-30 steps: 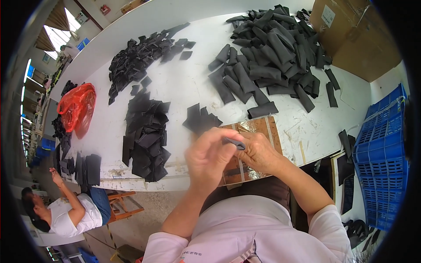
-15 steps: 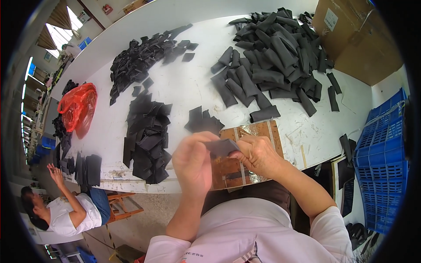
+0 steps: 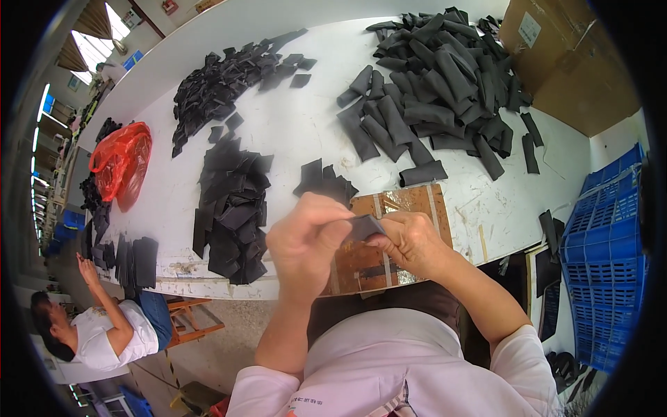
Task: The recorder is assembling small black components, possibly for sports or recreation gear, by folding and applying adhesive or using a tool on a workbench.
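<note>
Between my two hands is a small dark grey fabric piece (image 3: 363, 227), held up over a brown board (image 3: 417, 203) at the table's front edge. My left hand (image 3: 309, 240) is closed, thumb and fingers pinching the piece's left end. My right hand (image 3: 411, 243) grips its right end with curled fingers. Just beyond my left hand lies a small stack of dark pieces (image 3: 323, 179). Left of that hand sits a larger stack of flat dark pieces (image 3: 235, 201). One rolled dark tube (image 3: 423, 174) rests behind the board.
A heap of dark fabric tubes (image 3: 445, 83) covers the back right, beside a cardboard box (image 3: 570, 62). Small dark pieces (image 3: 215, 87) are piled at the back left, near a red plastic bag (image 3: 124, 163). Blue crates (image 3: 601, 257) stand at right. Another person (image 3: 104, 326) sits at left.
My left hand has moved slightly up and its fingers have closed further over the fabric piece, so less of it shows. My right hand keeps its grip, shifted a little.
</note>
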The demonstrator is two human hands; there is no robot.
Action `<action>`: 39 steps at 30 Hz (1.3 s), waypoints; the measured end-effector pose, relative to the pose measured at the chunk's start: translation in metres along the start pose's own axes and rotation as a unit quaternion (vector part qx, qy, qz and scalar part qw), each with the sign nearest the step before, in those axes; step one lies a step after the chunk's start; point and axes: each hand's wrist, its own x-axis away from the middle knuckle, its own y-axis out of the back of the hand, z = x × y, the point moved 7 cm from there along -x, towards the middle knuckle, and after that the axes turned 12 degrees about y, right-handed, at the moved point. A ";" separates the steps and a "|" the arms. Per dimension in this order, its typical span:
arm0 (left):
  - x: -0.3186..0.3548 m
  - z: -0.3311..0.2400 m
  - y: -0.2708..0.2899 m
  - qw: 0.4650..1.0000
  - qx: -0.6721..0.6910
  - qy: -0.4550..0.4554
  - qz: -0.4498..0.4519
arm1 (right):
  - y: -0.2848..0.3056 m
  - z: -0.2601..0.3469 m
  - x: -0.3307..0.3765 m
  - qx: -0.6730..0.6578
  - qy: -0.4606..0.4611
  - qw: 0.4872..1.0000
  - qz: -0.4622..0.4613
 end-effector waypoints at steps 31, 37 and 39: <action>0.023 0.136 0.039 0.827 -0.508 0.153 -0.186 | -0.081 -0.014 0.063 -0.332 -0.299 0.894 -0.024; 0.050 0.130 0.066 0.949 -0.129 0.243 -0.157 | -0.071 -0.010 0.071 -0.265 -0.305 0.915 -0.021; 0.062 0.115 0.046 0.949 0.082 0.294 -0.077 | -0.061 -0.005 0.068 -0.296 -0.253 0.910 -0.143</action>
